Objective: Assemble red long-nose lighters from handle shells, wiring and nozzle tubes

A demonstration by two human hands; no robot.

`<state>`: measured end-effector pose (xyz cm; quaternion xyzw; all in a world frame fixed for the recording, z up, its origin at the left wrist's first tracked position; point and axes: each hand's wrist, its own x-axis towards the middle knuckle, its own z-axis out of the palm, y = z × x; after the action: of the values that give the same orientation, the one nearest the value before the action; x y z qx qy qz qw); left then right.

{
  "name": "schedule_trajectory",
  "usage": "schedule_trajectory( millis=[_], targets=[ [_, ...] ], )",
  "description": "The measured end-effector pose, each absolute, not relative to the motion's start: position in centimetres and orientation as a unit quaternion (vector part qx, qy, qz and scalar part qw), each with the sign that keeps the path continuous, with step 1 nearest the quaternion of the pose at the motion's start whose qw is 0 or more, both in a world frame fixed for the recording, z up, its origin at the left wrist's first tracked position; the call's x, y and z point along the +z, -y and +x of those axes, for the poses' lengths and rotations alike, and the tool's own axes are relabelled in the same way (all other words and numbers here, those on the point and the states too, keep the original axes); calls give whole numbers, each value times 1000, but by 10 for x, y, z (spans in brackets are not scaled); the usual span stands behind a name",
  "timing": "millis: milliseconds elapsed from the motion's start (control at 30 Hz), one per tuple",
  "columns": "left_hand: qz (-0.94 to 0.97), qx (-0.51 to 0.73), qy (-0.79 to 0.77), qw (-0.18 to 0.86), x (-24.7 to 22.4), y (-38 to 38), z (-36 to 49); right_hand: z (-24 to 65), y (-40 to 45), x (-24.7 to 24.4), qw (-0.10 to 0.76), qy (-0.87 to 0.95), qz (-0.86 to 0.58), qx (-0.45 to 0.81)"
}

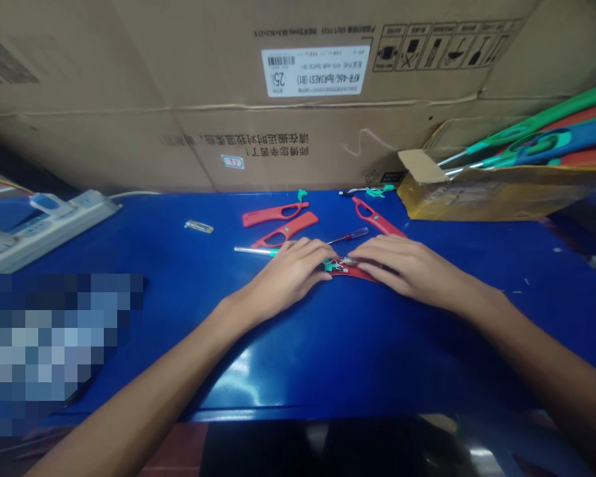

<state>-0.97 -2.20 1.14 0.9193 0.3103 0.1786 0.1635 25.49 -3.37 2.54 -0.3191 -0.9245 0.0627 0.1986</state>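
My left hand (298, 268) closes around an opened long-nosed lighter, whose silver and green tube (255, 251) sticks out to the left. Between my hands lies its red casing half (355, 272), with a green part (334, 266) and thin wires showing inside. From the right, my right hand (402, 265) pinches at the same lighter, its fingertips by a small metallic piece (349, 261). My fingers hide much of the casing. Just behind my hands is a small screwdriver (356, 234) with a dark red and blue handle.
Red casing halves (273, 213) lie behind my hands, another (380, 218) to the right. Green pieces (380, 191) sit near the cardboard wall (189, 146). A clear small tank (198, 226) lies left. An open box (477, 192) holds several lighters; a power strip (69, 215) stands left.
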Motion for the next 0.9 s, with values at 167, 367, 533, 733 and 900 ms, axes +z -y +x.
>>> schedule_trajectory(
  millis=[167, 367, 533, 733, 900],
  targets=[
    [920, 182, -305, 165, 11, 21, -9, 257, 33, 27, 167, 937, -304, 35],
    [921, 183, -302, 165, 11, 20, -9, 258, 32, 25, 177, 943, -281, 14],
    [923, 178, -298, 164, 12, 21, -9, 258, 32, 25, 162, 947, -276, -1],
    [922, 173, -301, 169, 13, 21, -9, 256, 34, 25, 144, 950, -272, -44],
    [922, 178, -298, 170, 13, 21, -9, 255, 37, 27, 146, 950, -269, -56]
  ],
)
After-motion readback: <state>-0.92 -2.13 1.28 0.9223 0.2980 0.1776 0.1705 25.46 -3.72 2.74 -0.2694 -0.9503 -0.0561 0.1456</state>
